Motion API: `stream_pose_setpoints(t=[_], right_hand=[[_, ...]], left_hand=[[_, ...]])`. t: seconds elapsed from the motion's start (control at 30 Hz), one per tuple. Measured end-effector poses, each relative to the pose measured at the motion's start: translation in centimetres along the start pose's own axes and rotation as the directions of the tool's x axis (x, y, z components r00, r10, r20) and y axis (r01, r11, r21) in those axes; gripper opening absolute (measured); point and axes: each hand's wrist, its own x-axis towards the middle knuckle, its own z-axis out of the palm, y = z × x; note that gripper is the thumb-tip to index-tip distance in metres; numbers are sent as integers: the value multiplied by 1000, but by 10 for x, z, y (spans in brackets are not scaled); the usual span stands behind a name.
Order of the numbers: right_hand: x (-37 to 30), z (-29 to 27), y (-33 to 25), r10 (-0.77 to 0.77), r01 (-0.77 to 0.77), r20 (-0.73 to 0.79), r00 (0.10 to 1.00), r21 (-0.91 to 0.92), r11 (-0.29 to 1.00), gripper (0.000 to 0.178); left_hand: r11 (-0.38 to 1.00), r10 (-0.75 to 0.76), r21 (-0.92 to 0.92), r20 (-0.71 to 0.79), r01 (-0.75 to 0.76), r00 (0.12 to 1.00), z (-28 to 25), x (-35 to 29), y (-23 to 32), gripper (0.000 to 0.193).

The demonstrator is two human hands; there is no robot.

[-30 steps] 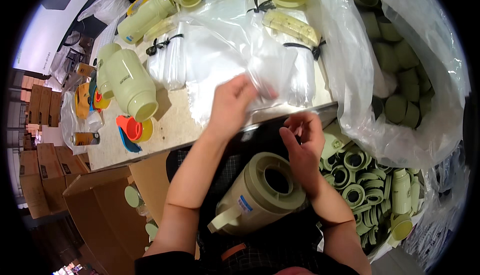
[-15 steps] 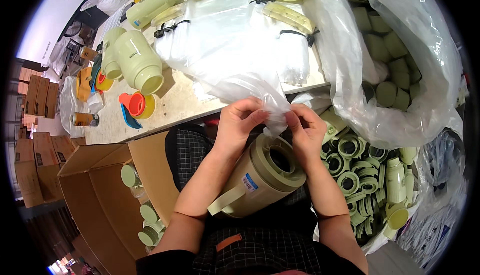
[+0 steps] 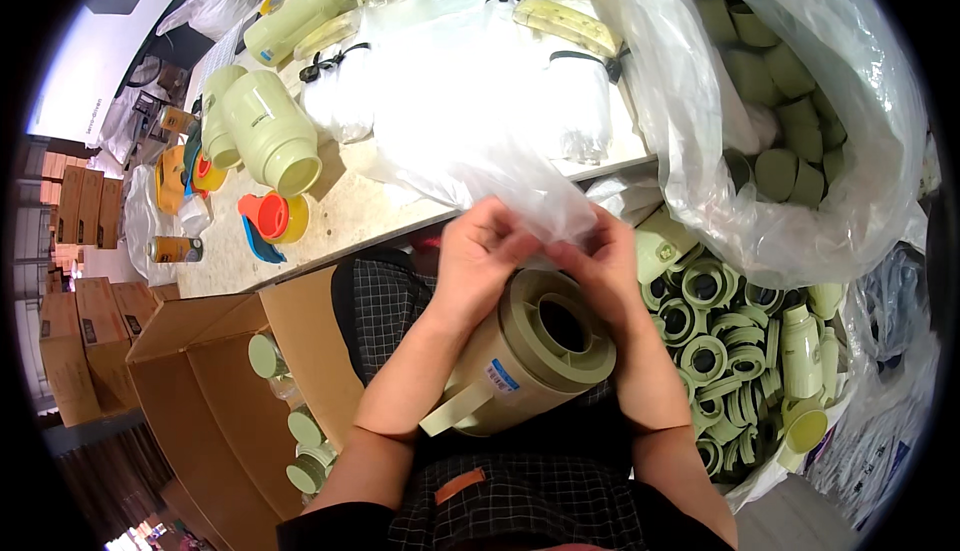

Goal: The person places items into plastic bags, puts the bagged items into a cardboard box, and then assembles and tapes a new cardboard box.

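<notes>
Between my two hands is the edge of a clear plastic bag (image 3: 530, 196), whose sheet runs back onto the table. My left hand (image 3: 483, 256) pinches it with thumb and fingers. From the other side my right hand (image 3: 603, 259) pinches the same edge, some of its fingers hidden behind the plastic. Below my hands, a pale green jug (image 3: 490, 371) with a side handle and a round opening on top leans tilted in my lap, between my forearms. It bears a blue and white sticker.
Green flask bodies (image 3: 268, 131) and a red scoop-like piece (image 3: 266, 215) lie on the table (image 3: 350, 211). Bundled plastic bags (image 3: 580, 111) lie farther back. An open carton (image 3: 200, 391) stands left. At right are a bag of green cups (image 3: 780, 131) and a heap of green rings (image 3: 720, 341).
Both hands have moved slightly closer together along the bag's edge, and the gathered plastic has spread wider above them. The jug stays in my lap; the view has shifted a little.
</notes>
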Motion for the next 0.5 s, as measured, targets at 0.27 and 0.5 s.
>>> stream_pose_setpoints(t=[0.27,0.5], right_hand=[[36,-77,22,478,4,-263,838,879,478,6],[-97,-5,87,-488,366,-295,822,-382,848,27]], left_hand=[[983,-100,168,158,72,982,-35,-11,19,26],[541,368,629,420,-558,830,-46,-82,48,57]])
